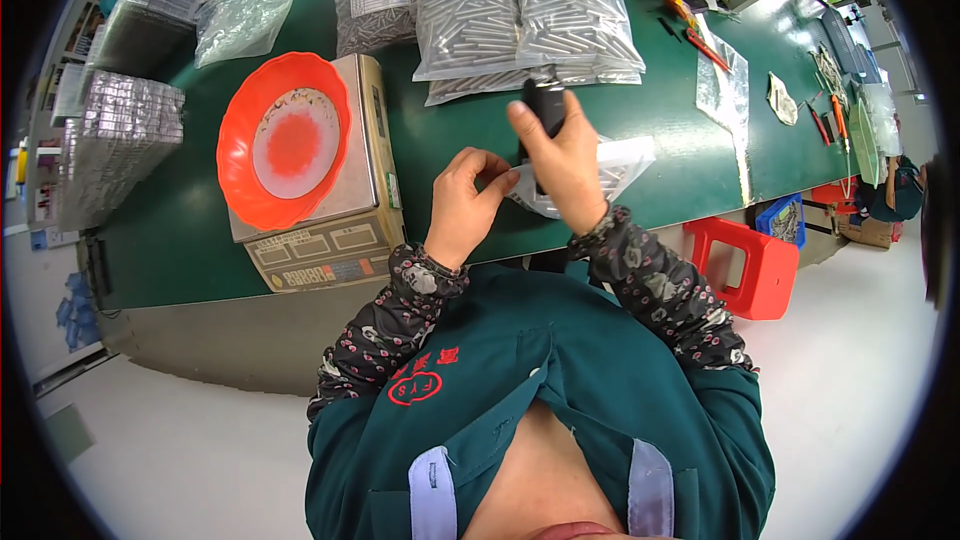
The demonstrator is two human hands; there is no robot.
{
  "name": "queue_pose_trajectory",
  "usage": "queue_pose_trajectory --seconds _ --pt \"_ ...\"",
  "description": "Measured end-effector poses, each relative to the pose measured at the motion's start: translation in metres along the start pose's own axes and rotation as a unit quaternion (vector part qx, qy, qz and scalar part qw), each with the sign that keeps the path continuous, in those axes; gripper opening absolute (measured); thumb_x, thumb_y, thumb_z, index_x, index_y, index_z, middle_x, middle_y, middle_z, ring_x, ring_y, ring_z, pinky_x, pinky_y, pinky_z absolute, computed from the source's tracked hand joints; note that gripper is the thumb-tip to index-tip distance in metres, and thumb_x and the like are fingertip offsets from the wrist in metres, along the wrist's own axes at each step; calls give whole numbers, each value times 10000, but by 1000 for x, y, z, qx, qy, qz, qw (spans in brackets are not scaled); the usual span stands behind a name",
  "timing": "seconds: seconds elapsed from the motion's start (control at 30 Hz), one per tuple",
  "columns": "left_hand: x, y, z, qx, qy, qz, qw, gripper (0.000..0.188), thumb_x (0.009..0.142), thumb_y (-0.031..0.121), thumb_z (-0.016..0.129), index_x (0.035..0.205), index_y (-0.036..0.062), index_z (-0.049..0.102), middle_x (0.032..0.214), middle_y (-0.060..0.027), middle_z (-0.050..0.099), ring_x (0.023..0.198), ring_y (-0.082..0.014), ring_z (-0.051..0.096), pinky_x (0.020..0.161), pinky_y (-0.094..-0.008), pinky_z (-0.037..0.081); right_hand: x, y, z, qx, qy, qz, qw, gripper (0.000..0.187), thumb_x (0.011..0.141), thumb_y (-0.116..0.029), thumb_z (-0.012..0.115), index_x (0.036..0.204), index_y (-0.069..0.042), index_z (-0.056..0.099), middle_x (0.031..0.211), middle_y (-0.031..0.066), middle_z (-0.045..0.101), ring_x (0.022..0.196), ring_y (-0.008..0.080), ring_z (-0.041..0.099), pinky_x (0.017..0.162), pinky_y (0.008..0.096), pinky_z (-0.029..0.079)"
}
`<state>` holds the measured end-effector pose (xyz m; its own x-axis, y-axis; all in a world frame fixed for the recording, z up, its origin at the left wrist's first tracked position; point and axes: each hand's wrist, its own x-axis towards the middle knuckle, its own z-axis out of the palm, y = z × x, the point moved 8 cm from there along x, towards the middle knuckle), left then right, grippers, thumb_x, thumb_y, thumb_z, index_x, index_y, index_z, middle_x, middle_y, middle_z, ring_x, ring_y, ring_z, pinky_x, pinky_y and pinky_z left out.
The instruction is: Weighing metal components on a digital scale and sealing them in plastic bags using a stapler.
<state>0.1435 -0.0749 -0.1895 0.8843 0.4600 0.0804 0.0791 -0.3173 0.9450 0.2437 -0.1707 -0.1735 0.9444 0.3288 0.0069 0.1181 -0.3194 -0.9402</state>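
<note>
The clear bag [624, 162] lies partly beneath the right hand [568, 158].

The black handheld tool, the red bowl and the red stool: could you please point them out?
Black handheld tool [546, 106]: head view, on its upper body.
Red bowl [237, 145]: head view, on its left wall.
Red stool [770, 276]: head view, on its right side.

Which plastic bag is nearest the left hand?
The bag touching the left hand, partly under the right hand; the other bags lie farther back, untouched.
</note>
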Motion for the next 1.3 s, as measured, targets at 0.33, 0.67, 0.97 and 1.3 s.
queue_pose_trajectory --seconds 0.33,0.67,0.97,1.3 --pt "-24 -41 -20 -63 80 -75 992 110 757 41 587 837 -12 533 745 -72 561 674 -138 546 642 -253 434 7 9 15 39 -24 15 999 434 720 -403 648 767 12 526 551 99 544 511 222 545 503 316 427" --pt "-29 -58 2 -84 36 -105 990 197 753 43 584 935 10 517 879 -90 536 718 -144 523 664 -250 428 28 14 -3 365 -104 109 919 301 818 -324 571 894 -39 508 737 41 574 624 121 542 544 240 440" --pt "-25 112 36 243 -18 435 867 445 672 120 643 1096 167 518 1052 -72 453 993 -256 442 861 -410 378 -26 4 -34 489 -283 251 786 397 855 -426 460 990 -63 544 753 15 558 618 99 538 565 236 471" --pt "-19 167 128 315 -94 566 756 289 711 151 562 998 187 548 1037 -20 464 1039 -181 405 907 -400 360 -4 11 -102 341 -419 185 821 337 878 -187 466 1148 11 431 991 48 536 821 79 533 658 182 450"
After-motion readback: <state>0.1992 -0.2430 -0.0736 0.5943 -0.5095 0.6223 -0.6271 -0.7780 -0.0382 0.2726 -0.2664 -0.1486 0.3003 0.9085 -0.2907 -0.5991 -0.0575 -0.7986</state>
